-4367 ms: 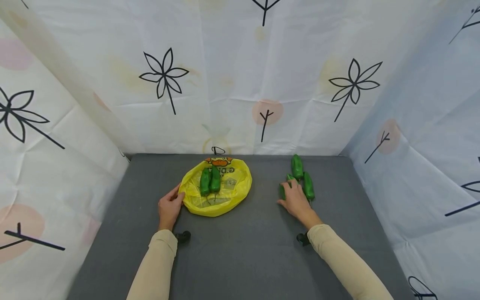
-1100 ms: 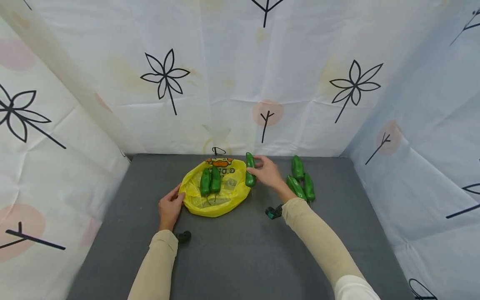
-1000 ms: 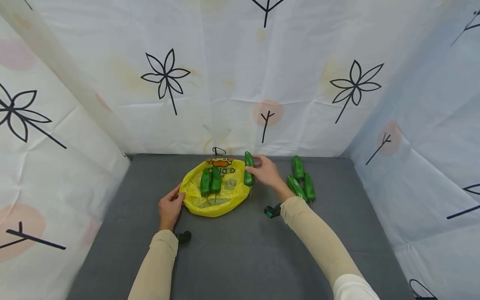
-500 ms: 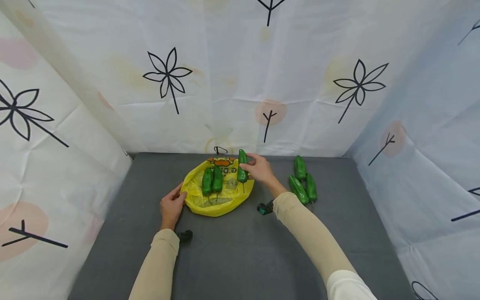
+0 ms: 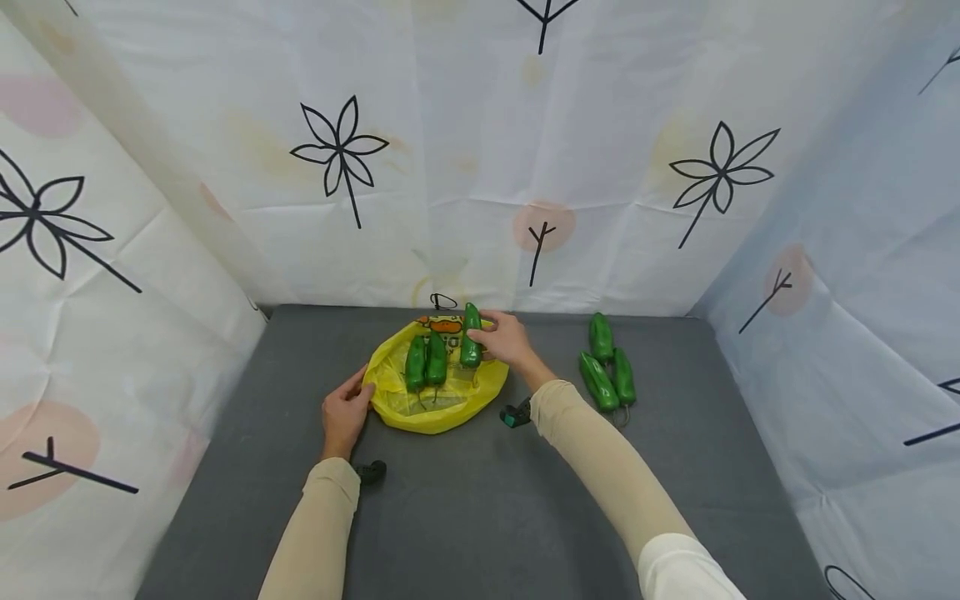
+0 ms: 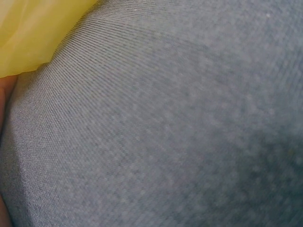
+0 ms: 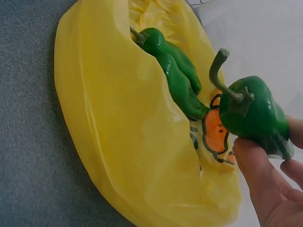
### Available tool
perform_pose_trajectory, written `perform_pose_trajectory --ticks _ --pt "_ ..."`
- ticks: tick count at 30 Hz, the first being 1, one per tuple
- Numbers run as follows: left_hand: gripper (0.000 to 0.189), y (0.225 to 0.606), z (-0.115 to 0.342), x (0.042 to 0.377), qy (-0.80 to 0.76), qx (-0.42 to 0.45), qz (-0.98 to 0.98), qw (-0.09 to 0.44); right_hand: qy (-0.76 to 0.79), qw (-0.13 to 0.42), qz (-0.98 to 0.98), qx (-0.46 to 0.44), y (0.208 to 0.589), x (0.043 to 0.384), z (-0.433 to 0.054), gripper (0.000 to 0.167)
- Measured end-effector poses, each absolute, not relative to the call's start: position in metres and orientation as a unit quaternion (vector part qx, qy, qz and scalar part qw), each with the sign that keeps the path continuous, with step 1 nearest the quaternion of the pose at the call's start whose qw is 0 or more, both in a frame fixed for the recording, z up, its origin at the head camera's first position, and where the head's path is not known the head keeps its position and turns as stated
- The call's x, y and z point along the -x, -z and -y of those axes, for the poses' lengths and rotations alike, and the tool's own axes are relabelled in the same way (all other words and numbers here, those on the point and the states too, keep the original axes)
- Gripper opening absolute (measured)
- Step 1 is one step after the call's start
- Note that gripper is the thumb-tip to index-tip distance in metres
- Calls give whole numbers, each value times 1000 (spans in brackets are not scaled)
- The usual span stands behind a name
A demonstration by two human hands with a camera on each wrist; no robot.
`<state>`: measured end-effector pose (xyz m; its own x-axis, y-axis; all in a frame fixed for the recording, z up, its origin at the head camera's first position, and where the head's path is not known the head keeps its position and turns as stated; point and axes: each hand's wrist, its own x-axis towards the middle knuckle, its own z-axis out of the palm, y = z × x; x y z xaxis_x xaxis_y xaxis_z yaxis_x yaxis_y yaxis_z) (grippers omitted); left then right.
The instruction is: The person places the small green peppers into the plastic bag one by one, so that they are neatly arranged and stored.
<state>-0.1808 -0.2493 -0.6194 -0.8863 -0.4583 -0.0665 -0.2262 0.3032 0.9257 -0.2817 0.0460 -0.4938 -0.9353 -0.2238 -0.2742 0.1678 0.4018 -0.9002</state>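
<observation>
My right hand (image 5: 506, 339) pinches a green pepper (image 5: 471, 335) between thumb and fingers, above the right part of a round yellow plastic bag (image 5: 431, 423). Two more green peppers lie side by side in the bag, a left one (image 5: 416, 364) and a right one (image 5: 436, 360). At the bag's left rim my left hand (image 5: 347, 417) holds the edge, thumb on the near side; its other fingers are partly hidden. From the right wrist, the held pepper (image 7: 258, 111) shows its curved stem toward the camera, apart from the bag.
Three green peppers (image 5: 597, 383) lie close together on the grey table (image 5: 465, 517), right of the bag. White patterned cloth (image 5: 480, 167) rises behind the table and along both sides. A small black device (image 5: 516, 414) sits at the right wrist, another (image 5: 371, 472) at the left.
My right hand has picked a pepper from the group on the right and carried it left over the bag. The left hand has kept its hold on the rim.
</observation>
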Motion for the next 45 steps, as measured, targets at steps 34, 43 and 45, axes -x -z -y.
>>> perform_pose_trajectory --ticks 34,43,45 --pt "39 619 248 182 564 -196 794 112 485 197 -852 17 531 284 -10 59" --pt "38 619 250 181 564 -195 794 113 471 192 -860 25 536 280 -8 56" --pt "38 619 250 181 562 -196 796 111 460 190 -867 32 536 279 -8 55"
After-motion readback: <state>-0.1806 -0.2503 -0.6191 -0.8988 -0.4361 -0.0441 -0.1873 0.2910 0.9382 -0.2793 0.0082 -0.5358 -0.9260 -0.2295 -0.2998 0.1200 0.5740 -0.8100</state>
